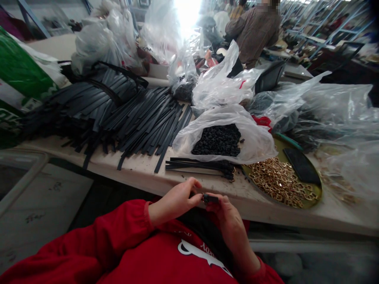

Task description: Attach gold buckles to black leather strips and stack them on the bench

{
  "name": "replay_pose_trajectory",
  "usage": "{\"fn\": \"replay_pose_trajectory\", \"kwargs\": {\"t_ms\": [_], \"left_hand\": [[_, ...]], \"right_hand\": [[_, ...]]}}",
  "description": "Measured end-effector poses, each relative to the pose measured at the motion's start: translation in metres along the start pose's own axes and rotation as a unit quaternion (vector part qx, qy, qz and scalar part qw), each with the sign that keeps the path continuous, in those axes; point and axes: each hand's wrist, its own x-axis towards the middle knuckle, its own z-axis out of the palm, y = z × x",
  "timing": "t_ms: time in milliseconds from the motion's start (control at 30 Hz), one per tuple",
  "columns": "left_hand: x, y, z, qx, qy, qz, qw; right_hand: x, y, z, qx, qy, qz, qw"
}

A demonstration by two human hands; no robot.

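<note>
My left hand [186, 197] and my right hand [229, 217] meet in front of my body, just off the table's near edge. Between them is a short black strap [212, 199] with a small gold buckle at its left end. The fingers of my right hand are closed on the strap. My left thumb and fingertips pinch at the buckle end; part of it is hidden behind them. On the table just beyond lie several black strips [198, 164], their right ends bunched together. Gold buckles [280, 181] fill a yellow-green tray [315, 196] to the right.
An open plastic bag [257, 144] holds small black pieces [217, 140]. Long black strips [145, 118] are piled on the left of the table [142, 173]. A dark phone-like slab [302, 165] rests in the tray. Plastic bags crowd the back; another person [256, 31] stands beyond.
</note>
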Motion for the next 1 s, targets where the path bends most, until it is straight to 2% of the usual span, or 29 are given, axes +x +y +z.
{"fn": "replay_pose_trajectory", "kwargs": {"t_ms": [100, 200, 333, 433, 600, 733, 833, 900, 1000], "left_hand": [[0.003, -0.002, 0.001, 0.025, 0.014, 0.0, 1.0], [0.004, -0.003, 0.004, 0.046, 0.0, -0.001, 0.999], [0.006, -0.005, 0.006, 0.072, -0.009, -0.004, 0.997], [0.008, -0.007, 0.006, 0.083, -0.017, -0.001, 0.996], [0.007, -0.005, 0.002, 0.041, -0.05, -0.01, 0.998], [0.003, -0.001, -0.002, -0.062, -0.064, -0.019, 0.996], [-0.001, -0.002, -0.001, -0.143, -0.101, -0.037, 0.984], [-0.004, -0.004, 0.002, -0.191, -0.126, -0.056, 0.972], [-0.009, -0.008, 0.008, -0.242, -0.151, -0.091, 0.954]], "right_hand": [[0.001, 0.003, -0.002, 0.047, -0.005, 0.041, 0.998], [0.005, 0.007, 0.001, 0.109, -0.045, 0.087, 0.989], [0.011, 0.011, 0.003, 0.199, -0.108, 0.152, 0.962], [0.013, 0.01, 0.003, 0.218, -0.131, 0.166, 0.953], [0.012, 0.007, 0.002, 0.179, -0.113, 0.12, 0.97], [0.012, 0.007, 0.002, 0.114, -0.031, 0.07, 0.991], [0.009, 0.008, 0.002, 0.05, 0.038, 0.03, 0.998], [0.006, 0.009, 0.0, -0.018, 0.036, 0.002, 0.999], [-0.002, 0.01, -0.005, -0.145, -0.013, -0.053, 0.988]]}}
